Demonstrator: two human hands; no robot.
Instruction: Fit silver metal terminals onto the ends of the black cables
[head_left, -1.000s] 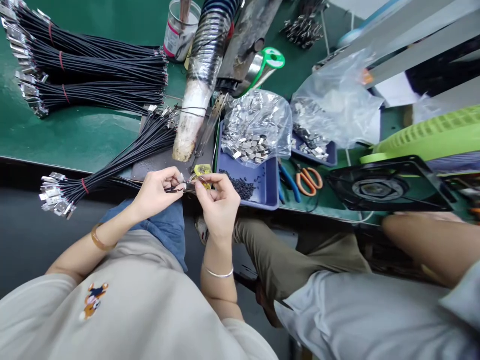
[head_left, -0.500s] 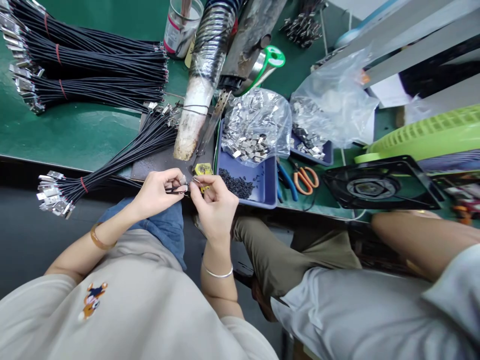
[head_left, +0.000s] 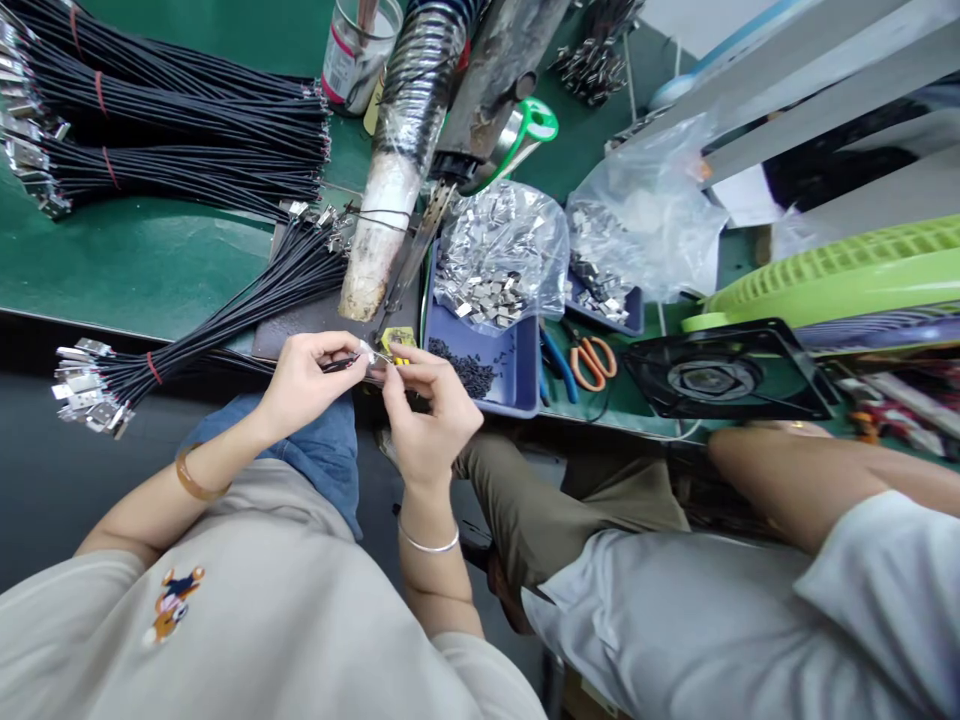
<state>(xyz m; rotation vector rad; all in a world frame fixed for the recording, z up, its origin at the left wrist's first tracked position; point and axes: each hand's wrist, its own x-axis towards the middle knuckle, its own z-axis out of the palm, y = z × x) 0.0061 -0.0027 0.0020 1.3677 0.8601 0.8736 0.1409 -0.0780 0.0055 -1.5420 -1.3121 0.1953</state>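
My left hand (head_left: 309, 385) is closed in a pinch on a black cable (head_left: 340, 363), whose end lies between thumb and forefinger. Facing it, my right hand (head_left: 433, 418) has thumb and forefinger pinched at that same cable end. Something thin and shiny shows at its fingertips, too small to name. Just beyond the fingers sits a yellow block (head_left: 397, 338), partly covered by my right hand. To the left lies a red-banded bundle of black cables (head_left: 217, 325) with metal connectors, partly hanging over the table edge.
A blue tray (head_left: 521, 385) holds small black pieces and a bag of metal shells (head_left: 501, 255). A soldering iron (head_left: 424, 245) and foil-wrapped duct (head_left: 382, 200) reach down ahead. Rightward are pliers (head_left: 559, 365), orange-handled scissors (head_left: 592, 362), a black fan (head_left: 720, 375) and a co-worker's arm (head_left: 795, 475).
The whole view has shifted slightly, with the table things sitting further left. Both hands stay together at the cable end, and the right hand has tilted a little.
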